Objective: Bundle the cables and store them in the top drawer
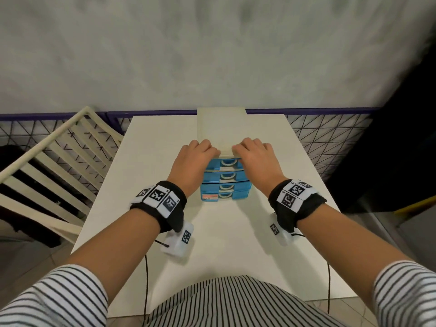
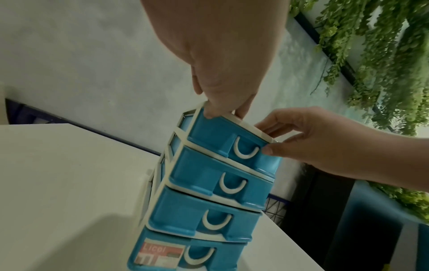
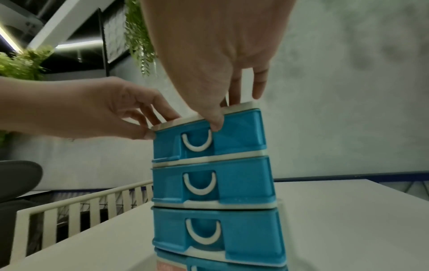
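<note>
A small drawer unit (image 1: 221, 128) with a cream frame and several blue drawers stands at the far middle of the white table (image 1: 146, 185). All its drawers sit pushed in. My left hand (image 1: 198, 154) and right hand (image 1: 254, 156) pinch the unit's top front edge, one at each side. Fingers lie on the cream top and thumbs press the top drawer (image 2: 216, 135) front, either side of its white handle (image 3: 197, 144). In the left wrist view the left hand (image 2: 220, 64) is at the drawer's left corner and the right hand (image 2: 325, 143) at its right. No cables show in any view.
A cream slatted chair (image 1: 54, 161) stands left of the table. A black wire grid (image 1: 330, 140) and a grey wall run behind it. A dark panel (image 1: 401, 149) rises at the right. Green plants (image 2: 383, 55) hang overhead.
</note>
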{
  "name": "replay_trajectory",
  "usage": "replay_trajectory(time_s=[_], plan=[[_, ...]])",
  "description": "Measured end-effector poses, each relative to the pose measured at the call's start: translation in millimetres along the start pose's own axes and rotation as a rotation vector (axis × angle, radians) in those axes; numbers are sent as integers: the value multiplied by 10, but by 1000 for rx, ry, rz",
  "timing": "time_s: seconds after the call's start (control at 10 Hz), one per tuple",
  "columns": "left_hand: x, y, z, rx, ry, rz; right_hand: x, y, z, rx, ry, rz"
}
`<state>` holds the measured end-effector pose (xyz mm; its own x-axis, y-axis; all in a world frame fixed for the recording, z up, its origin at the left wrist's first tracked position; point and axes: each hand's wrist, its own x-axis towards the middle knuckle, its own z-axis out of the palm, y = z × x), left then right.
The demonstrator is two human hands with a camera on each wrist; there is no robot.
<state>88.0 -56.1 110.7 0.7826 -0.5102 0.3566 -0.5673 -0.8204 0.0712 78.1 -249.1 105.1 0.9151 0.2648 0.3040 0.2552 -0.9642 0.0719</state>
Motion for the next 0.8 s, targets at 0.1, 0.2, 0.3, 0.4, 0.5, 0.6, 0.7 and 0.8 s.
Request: replay_trajectory(time_s=[0.1, 0.2, 0.3, 0.4, 0.5, 0.6, 0.7, 0.8], plan=[[-3, 2, 9, -6, 11, -6, 2, 9, 32, -6, 55, -4], [-6, 8, 12, -3, 10, 0, -10, 25, 43, 9, 77, -11], [6, 17, -2, 26, 22, 5, -7, 16, 38, 20, 74, -4], [3, 20, 12, 31, 4, -12, -10, 9, 28, 17, 57, 2], [-54, -23, 13, -11, -31, -35, -67, 23, -36, 43, 60, 20], [-218, -71, 1, -106, -8, -48, -234, 71, -52, 84, 89, 74], [-580, -210, 46, -162, 45, -92, -548, 287, -10, 97, 153, 150], [-1248, -418, 399, -195, 88, -157, -1074, 356, 152, 166, 304, 242]])
